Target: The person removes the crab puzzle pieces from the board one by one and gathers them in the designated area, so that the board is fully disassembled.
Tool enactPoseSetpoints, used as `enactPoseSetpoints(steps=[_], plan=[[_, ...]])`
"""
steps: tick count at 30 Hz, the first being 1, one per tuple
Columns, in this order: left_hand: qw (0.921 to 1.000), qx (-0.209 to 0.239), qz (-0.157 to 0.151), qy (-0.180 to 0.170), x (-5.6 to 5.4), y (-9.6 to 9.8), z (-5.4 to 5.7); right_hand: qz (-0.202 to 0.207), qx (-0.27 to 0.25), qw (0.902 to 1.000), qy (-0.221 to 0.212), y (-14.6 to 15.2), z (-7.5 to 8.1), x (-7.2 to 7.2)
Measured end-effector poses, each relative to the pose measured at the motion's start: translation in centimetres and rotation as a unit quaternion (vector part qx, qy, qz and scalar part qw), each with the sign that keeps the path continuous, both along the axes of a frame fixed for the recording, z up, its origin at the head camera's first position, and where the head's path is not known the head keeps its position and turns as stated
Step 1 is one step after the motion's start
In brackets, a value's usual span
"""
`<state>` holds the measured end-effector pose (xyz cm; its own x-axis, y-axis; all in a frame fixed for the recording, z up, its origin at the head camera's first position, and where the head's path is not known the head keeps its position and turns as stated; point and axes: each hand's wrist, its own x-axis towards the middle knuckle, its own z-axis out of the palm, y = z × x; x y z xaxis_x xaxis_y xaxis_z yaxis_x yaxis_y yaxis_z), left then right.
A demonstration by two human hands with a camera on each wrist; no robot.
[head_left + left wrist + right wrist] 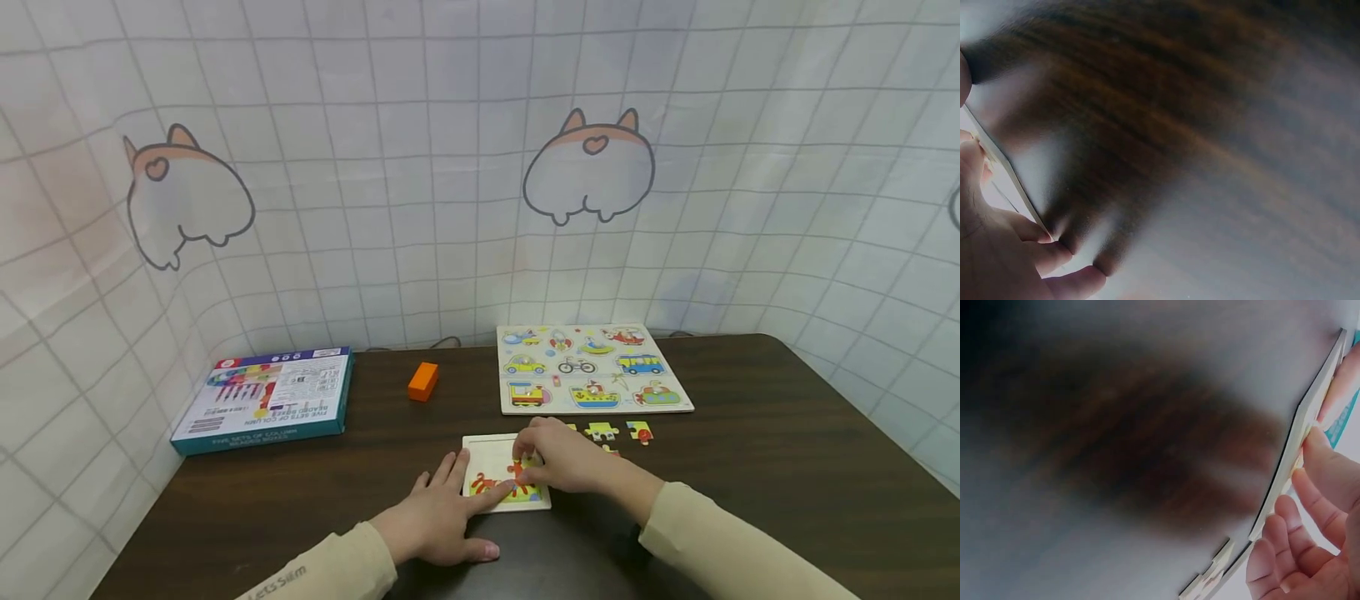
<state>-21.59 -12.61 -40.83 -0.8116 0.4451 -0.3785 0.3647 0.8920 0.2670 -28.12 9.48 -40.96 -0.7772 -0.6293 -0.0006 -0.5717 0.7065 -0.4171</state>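
A small square jigsaw board [489, 452] with a pale wooden frame lies on the table; red and yellow pieces fill its lower part. My left hand [441, 515] rests flat with spread fingers at its left side, the index finger touching the pieces. In the left wrist view, fingers of the left hand [1010, 265] lie along the board's rim. At the right side, thumb and index finger of my right hand [564, 457] pinch a red and yellow puzzle piece [516, 468] on the board, partly hidden by the fingers. The right wrist view shows this right hand [1319, 544] over the rim.
Several loose puzzle pieces [602, 431] lie right of the board, partly behind the right hand. A larger vehicle picture board [558, 379] stands farther back. An orange block [423, 382] and a teal-edged flat box [262, 404] lie to the left. A gridded curtain [390, 167] surrounds the table.
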Motion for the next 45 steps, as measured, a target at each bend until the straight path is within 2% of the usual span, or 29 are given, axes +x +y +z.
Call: enactPoseSetpoints(steps=[5,10,13,19,21,26,31,38,42,45], plan=[[1.0000,0.000,0.000,0.001,0.0,0.3,0.3,-0.023,0.000,0.9997,-0.011,-0.2,0.2,0.0],[1.0000,0.001,-0.004,-0.005,-0.4,0.4,-0.3,-0.033,-0.021,0.9989,-0.027,-0.4,0.4,0.2],[1.0000,0.003,-0.006,-0.006,-0.8,0.3,-1.0,-0.030,-0.043,0.9978,-0.040,-0.1,0.5,0.3],[0.9998,0.016,-0.011,-0.001,-1.8,-0.1,-3.3,-0.018,-0.085,0.9950,-0.049,0.8,0.5,-0.1],[0.9998,0.019,-0.012,0.001,-1.9,-0.1,-3.7,-0.026,-0.094,0.9938,-0.053,1.5,0.7,-0.3],[0.9999,0.008,-0.008,-0.005,-1.2,0.3,-2.4,-0.065,-0.098,0.9915,-0.055,4.5,1.5,-0.8],[0.9999,0.001,-0.007,-0.009,-0.5,0.6,-0.9,-0.108,-0.089,0.9897,-0.032,9.1,1.5,-1.0],[0.9999,0.003,-0.007,-0.010,-0.1,0.5,-0.2,-0.144,-0.064,0.9873,-0.022,14.4,0.8,-0.5],[1.0000,0.002,-0.001,-0.005,0.0,0.3,0.0,-0.151,-0.045,0.9872,-0.025,15.7,0.7,-0.2],[1.0000,0.004,0.005,-0.001,0.1,0.2,0.1,-0.144,-0.045,0.9874,-0.047,16.0,0.7,-0.1]])
